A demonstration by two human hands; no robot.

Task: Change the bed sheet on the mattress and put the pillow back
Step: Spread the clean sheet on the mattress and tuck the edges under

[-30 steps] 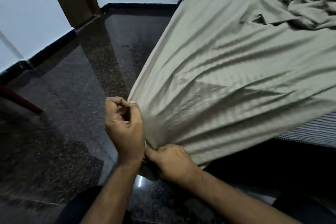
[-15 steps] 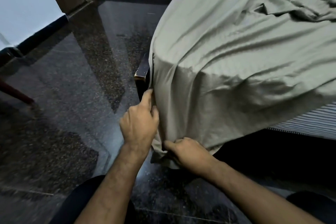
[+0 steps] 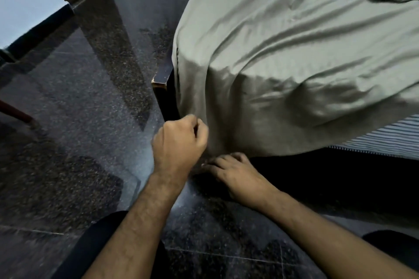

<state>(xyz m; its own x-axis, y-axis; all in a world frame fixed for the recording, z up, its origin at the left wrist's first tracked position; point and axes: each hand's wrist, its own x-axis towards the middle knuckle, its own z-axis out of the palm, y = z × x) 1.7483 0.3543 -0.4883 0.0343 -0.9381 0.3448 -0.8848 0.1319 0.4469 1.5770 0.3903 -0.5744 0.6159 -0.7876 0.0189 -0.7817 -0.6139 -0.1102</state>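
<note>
- Left hand is fisted on the sheet at the mattress corner; right hand has fingers under its hem (grip unclear).
- Soft, light cloth; best held at the hem.

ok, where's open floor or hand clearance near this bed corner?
Open: dark floor left of the bed frame corner, out to the wall skirting. Crowded: both hands, left and right, at the green sheet hem. Striped mattress bare on the right.
</note>
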